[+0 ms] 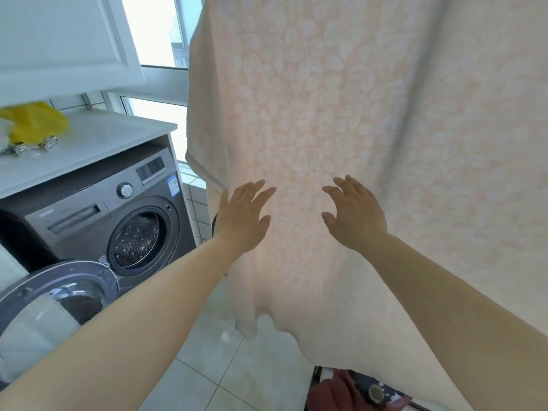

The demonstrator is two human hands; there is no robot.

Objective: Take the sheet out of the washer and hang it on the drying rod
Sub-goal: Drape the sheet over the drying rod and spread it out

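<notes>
**Desk:** Where's the sheet from your end?

**Me:** The sheet [341,114] hangs straight ahead of my fingertips, a pale peach cloth with a faint leafy pattern, filling the view from the top edge down past my wrists. Its lower hem sags below my forearms. I can't see the drying rod; the cloth runs out of the top of the picture.

**Desk:** And your hands?

**Me:** My left hand [241,216] is flat, fingers straight and slightly spread, thumb out to the side, laid toward the cloth near its left edge. My right hand [354,213] is also opened out, fingers spread and a little bent at the tips. Neither is pinching or gripping any fabric. Whether the fingertips actually touch the sheet, I cannot tell.

**Desk:** The washer?

**Me:** The washer [98,215] sits well to the left of my left fingers, lower down, its door [59,292] swung open and the steel drum [136,241] showing. Above it is a white counter [89,137] with something yellow [35,121] on it.
</notes>
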